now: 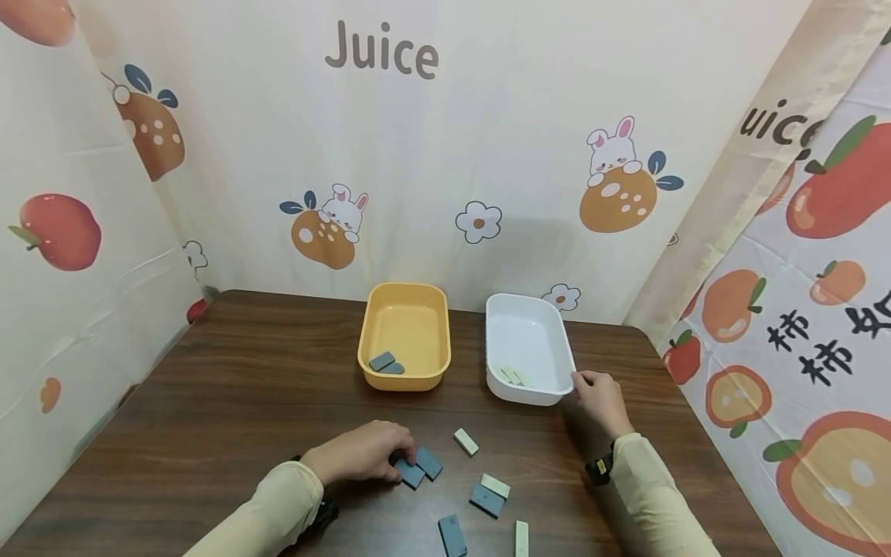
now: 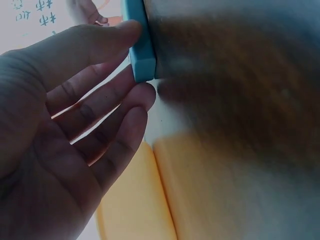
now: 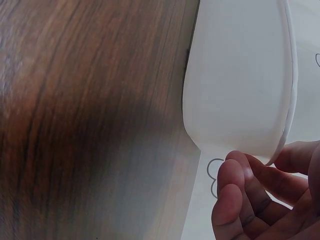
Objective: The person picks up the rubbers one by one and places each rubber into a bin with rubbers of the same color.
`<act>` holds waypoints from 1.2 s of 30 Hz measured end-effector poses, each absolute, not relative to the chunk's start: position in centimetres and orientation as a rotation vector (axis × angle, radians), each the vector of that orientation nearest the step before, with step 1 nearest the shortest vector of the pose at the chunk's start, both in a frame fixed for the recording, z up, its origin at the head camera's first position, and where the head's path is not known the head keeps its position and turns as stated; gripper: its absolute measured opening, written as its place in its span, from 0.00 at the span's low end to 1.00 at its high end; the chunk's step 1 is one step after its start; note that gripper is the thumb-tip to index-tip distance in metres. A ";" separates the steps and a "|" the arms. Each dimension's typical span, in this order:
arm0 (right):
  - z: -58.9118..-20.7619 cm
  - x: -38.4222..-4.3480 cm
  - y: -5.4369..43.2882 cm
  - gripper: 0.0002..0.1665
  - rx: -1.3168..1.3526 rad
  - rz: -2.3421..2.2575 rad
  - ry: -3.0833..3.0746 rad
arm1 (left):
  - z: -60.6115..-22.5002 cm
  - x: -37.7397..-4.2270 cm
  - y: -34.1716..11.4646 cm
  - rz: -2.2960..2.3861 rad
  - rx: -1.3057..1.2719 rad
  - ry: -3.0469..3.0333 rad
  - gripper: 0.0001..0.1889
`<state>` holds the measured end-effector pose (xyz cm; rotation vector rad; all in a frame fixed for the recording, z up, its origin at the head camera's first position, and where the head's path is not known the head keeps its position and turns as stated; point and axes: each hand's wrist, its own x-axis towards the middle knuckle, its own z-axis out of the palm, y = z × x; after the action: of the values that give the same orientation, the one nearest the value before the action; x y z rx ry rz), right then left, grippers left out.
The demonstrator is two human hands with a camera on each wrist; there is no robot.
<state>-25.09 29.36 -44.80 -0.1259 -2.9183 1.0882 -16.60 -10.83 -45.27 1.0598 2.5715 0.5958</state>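
Observation:
Thumb and fingertips of my left hand [image 1: 365, 452] pinch a flat blue-grey block [image 1: 409, 473] at the table, seen close up as a teal block [image 2: 142, 47] in the left wrist view. A second blue-grey block [image 1: 428, 463] lies right beside it. Over on the right, my right hand [image 1: 600, 398] grips the near right corner of a white tray [image 1: 529, 396], thumb at the rim and fingers below it in the right wrist view. Small cream blocks [image 1: 513, 377] lie inside that tray. Blue-grey blocks [image 1: 383, 361] sit in the yellow tray [image 1: 405, 383] to its left.
Loose on the brown table [image 1: 278, 387] are a cream block [image 1: 465, 442], another cream block [image 1: 496, 486] against a blue-grey one [image 1: 486, 501], a blue-grey block [image 1: 452, 535] and an upright-pointing cream block [image 1: 521, 539] near the front. A printed curtain [image 1: 431, 155] hangs behind.

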 end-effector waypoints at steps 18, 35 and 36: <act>-44.9 -25.1 29.4 0.23 -0.127 1.128 -2.925 | -44.2 -16.3 -11.5 0.611 1.027 2.543 0.07; -44.9 -25.0 29.4 0.21 -0.143 1.104 -2.920 | -43.9 -17.0 -11.8 0.841 0.904 2.617 0.06; -45.0 -25.0 29.4 0.21 -0.145 1.101 -2.919 | -43.9 -17.0 -11.8 0.855 0.896 2.627 0.06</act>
<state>-25.04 29.40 -44.96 -0.1450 -2.9188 1.1012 -16.99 -11.79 -43.91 0.8959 2.6267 0.8552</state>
